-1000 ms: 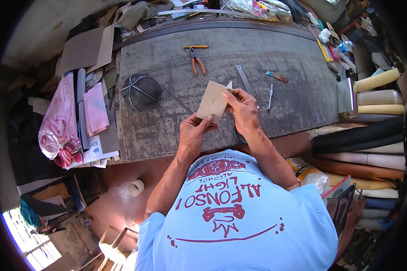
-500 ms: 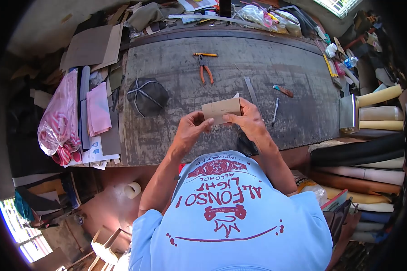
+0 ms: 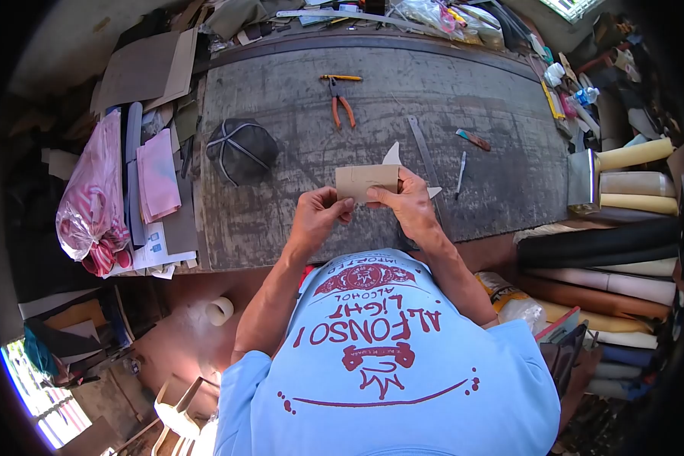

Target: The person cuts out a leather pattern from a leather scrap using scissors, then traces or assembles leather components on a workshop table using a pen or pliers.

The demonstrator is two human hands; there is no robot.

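Note:
A small tan piece of card or leather (image 3: 357, 181) with thin marks is held up over the near part of the table. My right hand (image 3: 412, 201) grips its right end, thumb on the front face. At the lower left corner, my left hand (image 3: 319, 218) pinches it between thumb and curled fingers. A pale pointed piece (image 3: 392, 155) shows behind the right hand, and another pale tip (image 3: 434, 192) sticks out on that hand's right; whether they are joined is hidden. A metal ruler (image 3: 420, 144) lies just beyond the right hand.
On the worn table (image 3: 296, 106) are orange-handled pliers (image 3: 343, 111), a yellow pencil (image 3: 342, 77), a dark cap-like object (image 3: 242, 152), a cutter knife (image 3: 473, 140) and a pen (image 3: 461, 175). Rolls of material (image 3: 600, 243) stack at right; a pink bag (image 3: 95, 197) sits left.
The pale pointed pieces behind my right hand now show much more. A dark object near the table's front edge is no longer visible. The view has shifted slightly.

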